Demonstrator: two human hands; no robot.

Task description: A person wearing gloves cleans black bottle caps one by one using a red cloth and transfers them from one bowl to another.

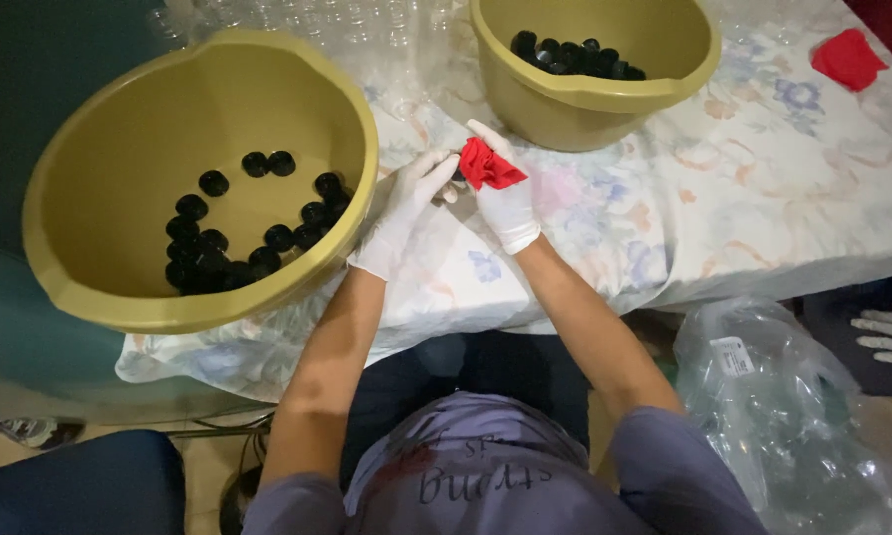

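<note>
Pinching a crumpled red cloth, the right hand in its white disposable glove has thumb and fingers closed on the fabric, which bunches up just above the knuckles. Left of those fingers, the left hand, also in a white glove, reaches in with its fingers loosely curled toward a small dark object that sits between the two sets of fingertips; whether the left fingers are clamped on it cannot be told, since the cloth and fingers hide most of it. Both hands hover over a table covered with a pale floral plastic cloth.

Just left of the left hand's fingers stands a large olive-yellow plastic basin with round black bottle caps scattered on its bottom. Beyond the right fingertips, farther up the table, is a second olive-yellow plastic basin holding a heap of black caps. Well to the right of the fingers lies another red cloth. Lower right, a clear plastic bag sits off the table, and another person's white-gloved hand shows at the edge.
</note>
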